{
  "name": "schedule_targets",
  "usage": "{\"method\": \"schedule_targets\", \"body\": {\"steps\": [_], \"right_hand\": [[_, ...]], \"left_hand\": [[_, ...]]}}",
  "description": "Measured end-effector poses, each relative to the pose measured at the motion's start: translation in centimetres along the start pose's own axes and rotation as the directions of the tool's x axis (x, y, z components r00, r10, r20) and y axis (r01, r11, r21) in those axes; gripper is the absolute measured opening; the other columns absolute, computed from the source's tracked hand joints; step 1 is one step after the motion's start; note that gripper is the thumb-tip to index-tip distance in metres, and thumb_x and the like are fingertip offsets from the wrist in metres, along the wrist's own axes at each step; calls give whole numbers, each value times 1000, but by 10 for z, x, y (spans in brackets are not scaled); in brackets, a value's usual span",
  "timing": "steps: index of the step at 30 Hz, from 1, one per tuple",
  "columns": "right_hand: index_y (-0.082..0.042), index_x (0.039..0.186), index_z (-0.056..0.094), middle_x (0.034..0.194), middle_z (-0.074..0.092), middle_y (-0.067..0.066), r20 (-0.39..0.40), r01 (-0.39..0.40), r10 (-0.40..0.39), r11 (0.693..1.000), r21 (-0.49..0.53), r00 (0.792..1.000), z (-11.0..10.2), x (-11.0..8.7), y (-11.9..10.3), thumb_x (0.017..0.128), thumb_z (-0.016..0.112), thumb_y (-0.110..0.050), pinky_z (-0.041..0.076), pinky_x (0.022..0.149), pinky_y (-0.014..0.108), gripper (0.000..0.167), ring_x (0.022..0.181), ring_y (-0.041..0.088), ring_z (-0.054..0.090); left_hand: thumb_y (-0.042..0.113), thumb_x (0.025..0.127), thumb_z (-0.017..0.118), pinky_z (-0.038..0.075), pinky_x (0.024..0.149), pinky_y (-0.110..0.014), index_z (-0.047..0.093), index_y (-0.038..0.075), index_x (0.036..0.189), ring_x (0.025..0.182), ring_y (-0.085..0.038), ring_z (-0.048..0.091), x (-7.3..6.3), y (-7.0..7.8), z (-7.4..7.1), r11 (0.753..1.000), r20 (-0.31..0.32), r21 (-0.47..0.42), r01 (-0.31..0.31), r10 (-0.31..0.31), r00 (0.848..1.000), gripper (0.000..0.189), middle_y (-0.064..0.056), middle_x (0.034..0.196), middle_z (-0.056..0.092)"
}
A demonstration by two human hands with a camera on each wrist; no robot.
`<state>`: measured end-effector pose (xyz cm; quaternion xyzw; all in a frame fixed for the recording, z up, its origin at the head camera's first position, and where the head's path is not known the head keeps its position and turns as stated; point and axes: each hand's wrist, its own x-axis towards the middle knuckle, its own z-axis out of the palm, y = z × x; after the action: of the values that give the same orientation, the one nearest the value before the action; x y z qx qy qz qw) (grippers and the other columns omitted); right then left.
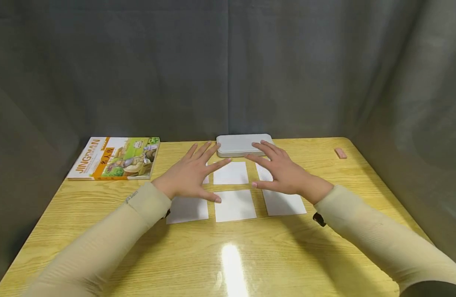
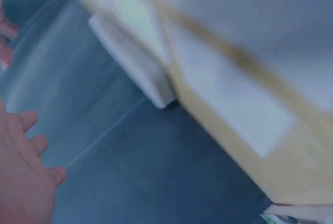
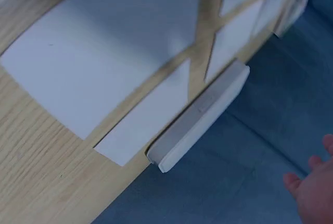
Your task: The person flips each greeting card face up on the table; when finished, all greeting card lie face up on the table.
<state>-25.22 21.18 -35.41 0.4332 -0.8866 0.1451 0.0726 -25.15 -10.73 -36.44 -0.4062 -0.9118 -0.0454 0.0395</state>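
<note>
The left hand [image 1: 190, 175] and right hand [image 1: 287, 175] hang above white paper sheets [image 1: 235, 206] laid in two rows on the counter [image 1: 83, 206]. Both have their fingers [image 1: 218, 166] spread wide apart, unburdened; a pale case [image 1: 237, 144] lies just behind the sheets.

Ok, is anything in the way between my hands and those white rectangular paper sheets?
Nothing visible stands between the left hand or right hand and the white rectangular paper sheets below; the flat, pale-grey rectangular case lies beyond them.
</note>
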Motion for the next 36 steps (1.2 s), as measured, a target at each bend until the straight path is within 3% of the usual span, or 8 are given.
{"method": "schedule_targets", "body": {"steps": [5,10,12,18,22,28,32,36], "right_hand": [[-10,159,38,166,22,21,-36,-169,181,964,206,983,-10,2,11,104,59,-42,21,114,72,67,152,46,17],[-4,161,32,165,23,22,-67,-303,360,861,408,931,-21,8,32,109,51,-30,23,117,66,61,151,42,22],[-3,161,30,164,28,23,-53,-364,446,789,495,893,-24,7,41,110,48,-30,25,118,63,60,150,41,26],[3,159,31,159,38,25,88,-525,665,493,694,741,-27,-5,69,111,48,-33,30,120,51,63,146,39,36],[11,156,31,158,36,29,187,-567,705,353,745,684,-19,-11,90,111,48,-25,34,118,44,60,145,39,38],[15,153,33,151,42,30,303,-665,732,266,698,611,6,-19,112,110,50,-25,38,115,42,61,135,35,49],[13,145,47,118,64,11,348,-738,767,231,633,539,15,-22,117,108,57,-24,52,98,30,53,101,15,62],[11,130,57,85,66,-4,373,-795,798,205,571,474,18,-24,118,104,61,-15,53,75,19,37,75,4,60]], "left_hand": [[80,84,63,0,125,-53,16,31,167,158,-31,-2,30,6,-11,997,-66,-72,15,-20,998,108,-12,173,4],[71,89,65,14,125,-52,18,30,167,157,-33,12,57,15,-8,982,-101,-187,25,-45,994,101,-14,171,14],[69,90,65,21,123,-52,20,29,167,155,-34,20,67,19,-2,971,-96,-234,54,-78,992,97,-14,169,19],[65,94,62,31,120,-47,25,23,166,151,-31,30,99,37,21,945,-7,-303,124,-132,991,92,-12,165,32],[59,95,65,30,120,-41,31,14,163,150,-28,33,116,51,37,945,72,-295,139,-124,990,88,-11,163,35],[59,96,64,29,121,-35,37,6,160,150,-26,34,133,72,63,970,238,-206,129,-78,968,87,-14,164,35],[64,96,61,29,120,-34,40,8,159,151,-23,33,137,81,71,978,326,-155,140,-83,942,87,-10,165,34],[65,96,60,31,120,-37,47,9,155,149,-23,36,140,85,71,978,366,-128,165,-108,924,83,-9,163,38]]}}
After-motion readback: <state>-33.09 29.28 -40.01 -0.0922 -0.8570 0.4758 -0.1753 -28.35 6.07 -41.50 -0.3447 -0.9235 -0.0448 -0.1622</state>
